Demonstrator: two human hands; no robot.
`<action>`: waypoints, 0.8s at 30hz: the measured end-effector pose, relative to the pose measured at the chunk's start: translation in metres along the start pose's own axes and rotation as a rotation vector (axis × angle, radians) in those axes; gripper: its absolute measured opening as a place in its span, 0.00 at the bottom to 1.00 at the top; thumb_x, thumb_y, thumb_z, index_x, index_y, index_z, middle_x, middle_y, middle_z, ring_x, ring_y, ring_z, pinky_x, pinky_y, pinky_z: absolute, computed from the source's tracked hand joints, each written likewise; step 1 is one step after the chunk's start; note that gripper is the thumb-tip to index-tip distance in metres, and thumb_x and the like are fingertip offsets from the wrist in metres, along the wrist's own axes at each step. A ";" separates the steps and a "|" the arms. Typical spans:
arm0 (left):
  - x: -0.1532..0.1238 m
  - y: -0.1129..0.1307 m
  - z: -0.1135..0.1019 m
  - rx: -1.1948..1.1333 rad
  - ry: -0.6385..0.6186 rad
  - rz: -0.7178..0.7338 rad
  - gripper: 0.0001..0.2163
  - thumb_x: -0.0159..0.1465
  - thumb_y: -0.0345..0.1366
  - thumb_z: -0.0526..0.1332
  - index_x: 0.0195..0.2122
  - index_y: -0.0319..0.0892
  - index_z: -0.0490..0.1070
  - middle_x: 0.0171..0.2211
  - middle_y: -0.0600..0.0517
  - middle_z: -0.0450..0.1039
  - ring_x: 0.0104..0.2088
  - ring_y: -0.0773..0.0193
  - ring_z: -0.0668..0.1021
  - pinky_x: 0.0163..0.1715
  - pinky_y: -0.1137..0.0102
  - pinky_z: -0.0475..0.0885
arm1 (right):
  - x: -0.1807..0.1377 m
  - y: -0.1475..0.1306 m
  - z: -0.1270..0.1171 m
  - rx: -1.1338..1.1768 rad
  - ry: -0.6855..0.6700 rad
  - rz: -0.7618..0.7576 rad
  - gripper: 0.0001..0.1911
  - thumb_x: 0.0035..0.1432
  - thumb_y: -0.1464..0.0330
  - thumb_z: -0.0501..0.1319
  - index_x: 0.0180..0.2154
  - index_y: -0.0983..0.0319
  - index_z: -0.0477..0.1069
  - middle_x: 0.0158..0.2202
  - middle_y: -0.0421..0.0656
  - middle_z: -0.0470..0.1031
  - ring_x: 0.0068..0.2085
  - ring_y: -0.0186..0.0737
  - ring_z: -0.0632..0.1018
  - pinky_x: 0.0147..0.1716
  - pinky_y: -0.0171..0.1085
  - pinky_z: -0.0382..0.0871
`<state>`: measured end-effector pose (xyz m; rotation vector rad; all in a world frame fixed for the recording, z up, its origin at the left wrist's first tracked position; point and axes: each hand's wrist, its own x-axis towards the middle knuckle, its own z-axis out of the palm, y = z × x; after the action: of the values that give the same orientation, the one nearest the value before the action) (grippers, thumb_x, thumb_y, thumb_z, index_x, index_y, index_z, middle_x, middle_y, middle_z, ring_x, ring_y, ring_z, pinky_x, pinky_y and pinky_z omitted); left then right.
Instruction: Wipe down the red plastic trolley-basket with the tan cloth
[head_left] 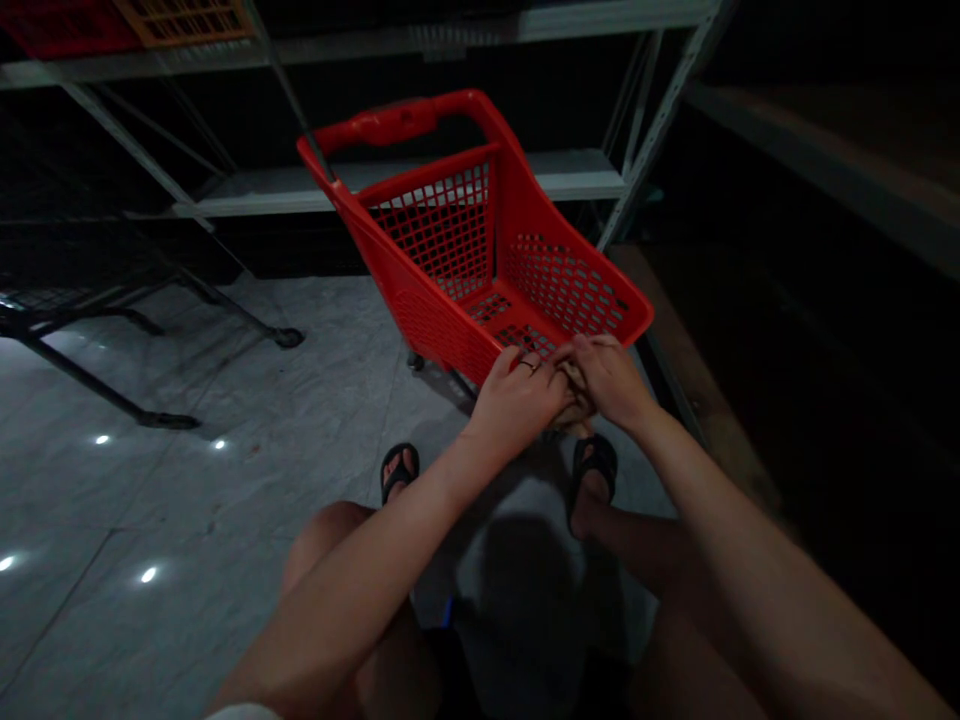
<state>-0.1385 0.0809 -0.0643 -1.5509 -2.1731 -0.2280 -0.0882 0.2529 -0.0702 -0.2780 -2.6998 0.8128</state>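
Observation:
A red plastic shopping cart stands in front of me on the floor, its basket with nothing visible inside and its handle on the far side. My left hand and my right hand meet just below the cart's near rim. Both are closed around a small brownish object, which my fingers mostly hide, so I cannot say what it is. A ring shows on my left hand. My knees and sandalled feet are below my hands.
Grey metal shelving runs behind the cart. A dark metal frame with legs stands at the left. A wooden-edged shelf lines the dark right side. The floor is pale marble tile.

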 end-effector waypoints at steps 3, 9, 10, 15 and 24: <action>-0.010 -0.007 -0.006 -0.008 0.009 0.071 0.13 0.75 0.44 0.57 0.47 0.47 0.79 0.42 0.49 0.83 0.49 0.57 0.80 0.59 0.57 0.68 | -0.012 0.004 -0.014 0.095 -0.010 0.006 0.44 0.70 0.39 0.36 0.32 0.57 0.82 0.29 0.48 0.82 0.40 0.49 0.81 0.49 0.48 0.71; -0.026 -0.042 -0.012 0.076 0.102 0.122 0.09 0.75 0.37 0.58 0.46 0.57 0.77 0.44 0.57 0.83 0.54 0.60 0.79 0.59 0.55 0.64 | -0.032 0.006 -0.035 0.296 -0.061 0.001 0.42 0.67 0.35 0.41 0.46 0.56 0.82 0.28 0.46 0.80 0.35 0.50 0.82 0.41 0.47 0.73; -0.026 -0.048 -0.012 0.088 0.125 0.137 0.10 0.75 0.35 0.58 0.46 0.59 0.77 0.45 0.59 0.83 0.54 0.61 0.79 0.58 0.55 0.64 | -0.033 0.009 -0.037 0.337 -0.084 -0.002 0.41 0.66 0.35 0.42 0.48 0.56 0.81 0.27 0.45 0.80 0.34 0.50 0.82 0.40 0.47 0.73; -0.027 -0.077 -0.013 0.116 0.123 0.122 0.11 0.75 0.33 0.57 0.48 0.59 0.76 0.49 0.59 0.82 0.56 0.61 0.78 0.58 0.53 0.63 | -0.029 0.023 -0.043 0.459 -0.156 0.012 0.40 0.66 0.35 0.45 0.43 0.59 0.79 0.24 0.43 0.80 0.28 0.47 0.81 0.37 0.44 0.74; -0.043 -0.146 -0.026 -0.123 0.141 -0.205 0.19 0.77 0.37 0.51 0.67 0.51 0.67 0.61 0.52 0.78 0.57 0.55 0.78 0.60 0.53 0.69 | -0.015 0.018 -0.031 -0.121 -0.068 -0.097 0.27 0.74 0.54 0.49 0.35 0.59 0.80 0.30 0.46 0.83 0.34 0.45 0.79 0.48 0.45 0.67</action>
<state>-0.2556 -0.0170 -0.0420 -1.3297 -2.2400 -0.5298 -0.0622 0.2790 -0.0593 -0.1468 -2.8057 0.6438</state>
